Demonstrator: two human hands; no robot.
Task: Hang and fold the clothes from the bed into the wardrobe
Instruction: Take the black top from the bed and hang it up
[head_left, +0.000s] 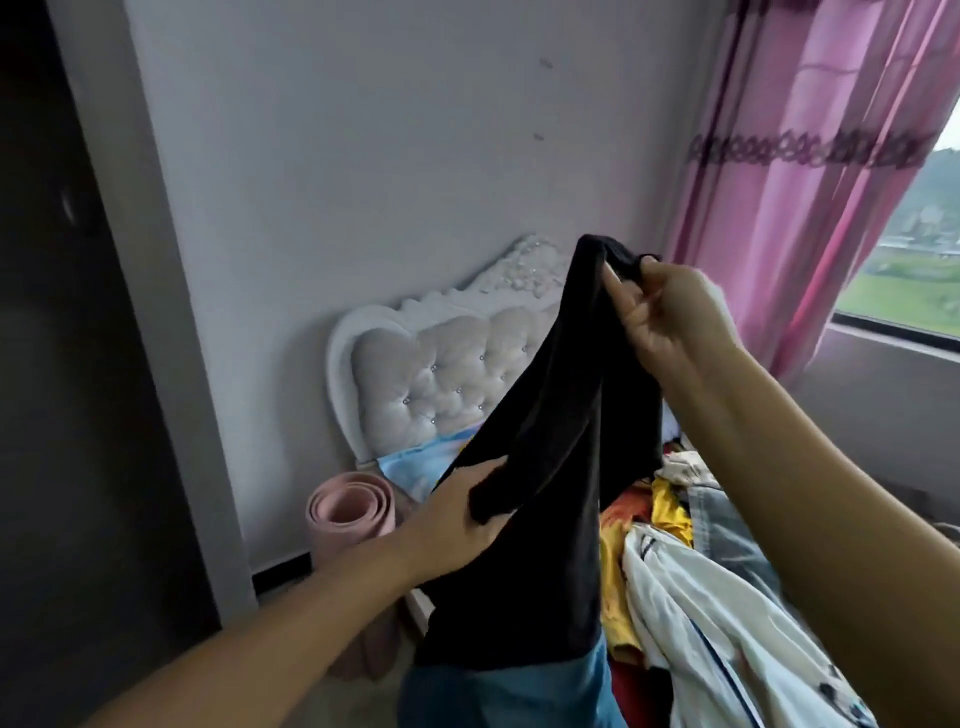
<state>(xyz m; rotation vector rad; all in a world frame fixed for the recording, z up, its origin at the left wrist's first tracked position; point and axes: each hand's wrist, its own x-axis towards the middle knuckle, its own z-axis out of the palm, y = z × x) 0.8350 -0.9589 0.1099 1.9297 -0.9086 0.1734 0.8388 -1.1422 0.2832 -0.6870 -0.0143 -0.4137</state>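
Both hands (457, 514) (670, 312) gripping black garment (545, 431), over bed (447, 374)

A black garment (545, 467) hangs stretched between two hands above the bed (727, 597). The right hand (670, 317) pinches its top end; the left hand (457, 519) grips a lower fold. Mixed clothes (675, 571) lie heaped on the bed below the garment.

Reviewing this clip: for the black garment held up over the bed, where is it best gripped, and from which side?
Probably its top edge. The right hand already pinches the black garment at its highest bunched end, so the cloth hangs long. The left hand grips a lower fold from the left; moving it up beside the right would spread the edge.
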